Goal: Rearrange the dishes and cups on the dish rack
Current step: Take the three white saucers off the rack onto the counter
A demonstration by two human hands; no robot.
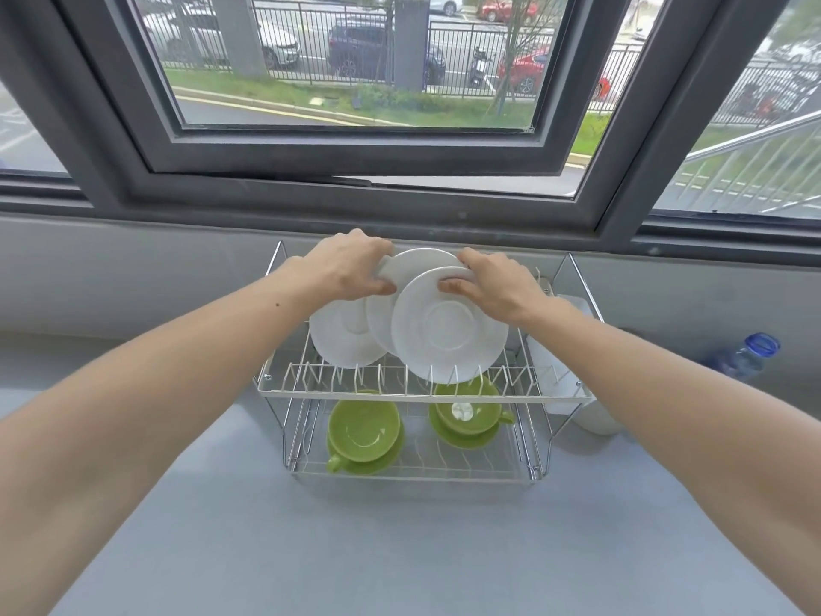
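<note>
A two-tier wire dish rack (284,389) stands on the grey counter below the window. Three white saucers stand on edge in its upper tier: a front saucer (448,331), a middle saucer (415,262) behind it, and a left saucer (344,337). My left hand (348,266) grips the top left rim of the middle saucer. My right hand (491,284) grips the top rim of the front saucer. On the lower tier sit a left green cup on a green saucer (363,431) and a right green cup on a green saucer (466,413).
A white plastic holder (562,371) hangs on the rack's right side. A clear water bottle with a blue cap (751,355) lies on the counter at the right. The dark window frame (355,193) runs just behind the rack.
</note>
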